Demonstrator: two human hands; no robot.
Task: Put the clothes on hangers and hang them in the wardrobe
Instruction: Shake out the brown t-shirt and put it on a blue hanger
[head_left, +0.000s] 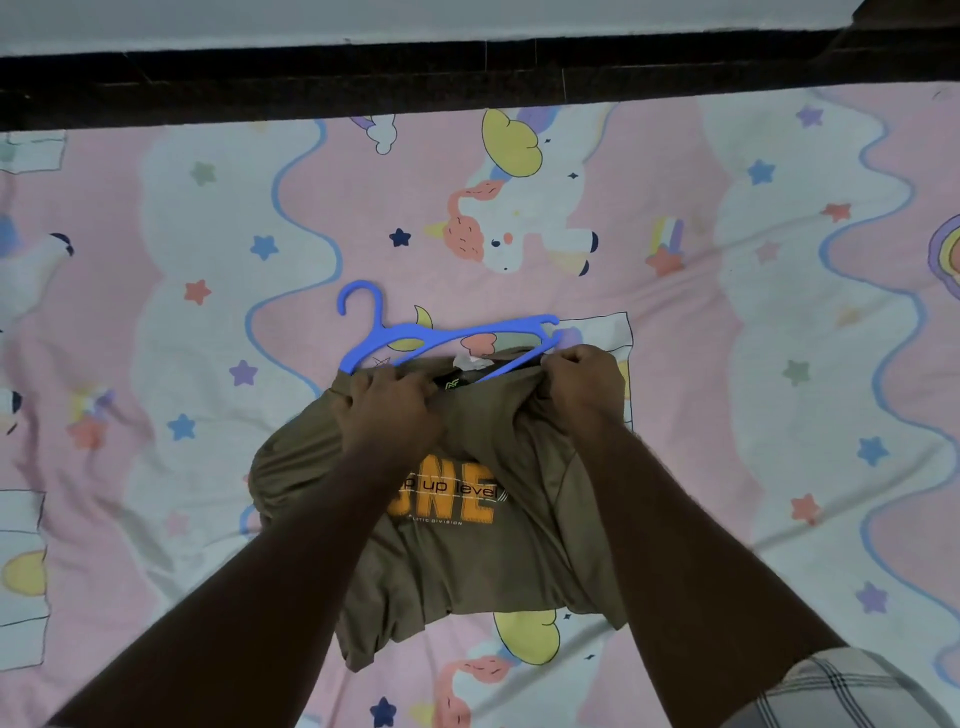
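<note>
Left hand (387, 410) and right hand (584, 382), fingers curled, grip collar of olive-brown printed T-shirt (483, 566) over blue plastic hanger (441, 332) on unicorn-print bed sheet (753, 312).

Single view only, taken from head height, aimed forward and steeply down onto bed sheet (727, 291). Wide-angle lens used; straight lines bowed near frame edges. Far edge of bed seen along top of frame, bordered by dark band (415, 78). Both forearms seen entering from bottom corners, close to lens. Near edge of bed not shown. Centre of sheet framed at arm's reach. No second view provided.
</note>
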